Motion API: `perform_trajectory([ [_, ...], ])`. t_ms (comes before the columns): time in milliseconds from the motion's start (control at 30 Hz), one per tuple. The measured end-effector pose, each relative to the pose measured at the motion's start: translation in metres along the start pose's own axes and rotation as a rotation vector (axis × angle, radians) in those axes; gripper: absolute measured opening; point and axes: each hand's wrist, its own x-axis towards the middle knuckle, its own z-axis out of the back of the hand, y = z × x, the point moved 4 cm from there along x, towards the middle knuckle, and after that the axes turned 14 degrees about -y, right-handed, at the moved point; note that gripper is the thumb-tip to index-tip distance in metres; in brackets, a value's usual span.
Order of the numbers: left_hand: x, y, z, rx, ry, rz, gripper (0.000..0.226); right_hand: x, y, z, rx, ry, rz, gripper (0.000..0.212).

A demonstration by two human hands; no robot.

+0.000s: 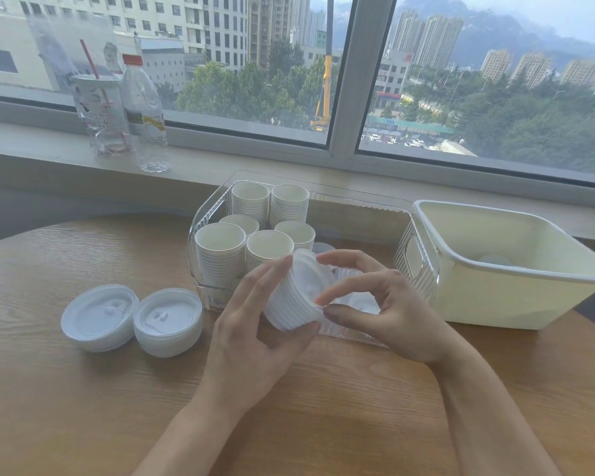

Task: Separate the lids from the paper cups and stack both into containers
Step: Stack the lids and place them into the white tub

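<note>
A stack of lids point(298, 293) is being gripped by the left hand point(255, 324) and pinched by the right hand point(382, 304). Directly behind, a clear bin point(358, 201) of paper cups point(220, 249) is being obstructed; two lid piles point(131, 319) lie left.

text: none legible | water bottle point(145, 108) at the left end of the windowsill point(220, 163): label band shows colour only, print too blurred to read | plastic drink cup point(100, 111) beside it: faint marks, unreadable | lids point(100, 316) near the table's point(49, 389) left edge: embossed shapes, no readable characters
</note>
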Motion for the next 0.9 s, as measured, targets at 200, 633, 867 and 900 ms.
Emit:
perform_trajectory([
  [200,0.000,-0.002,-0.002,-0.010,0.045,-0.034,0.075,0.000,0.002,0.003,0.000,-0.026,-0.022,0.038],
  [633,-0.003,-0.003,-0.003,-0.074,0.108,-0.034,0.093,-0.001,-0.010,0.011,-0.014,0.012,-0.132,0.083],
  [867,-0.006,0.001,-0.007,0.017,0.127,-0.074,0.075,-0.001,-0.011,0.008,-0.044,-0.024,-0.127,0.085],
  [900,-0.006,0.001,-0.006,0.024,0.100,-0.065,0.071,0.000,-0.011,0.007,-0.040,-0.019,-0.131,0.083],
])
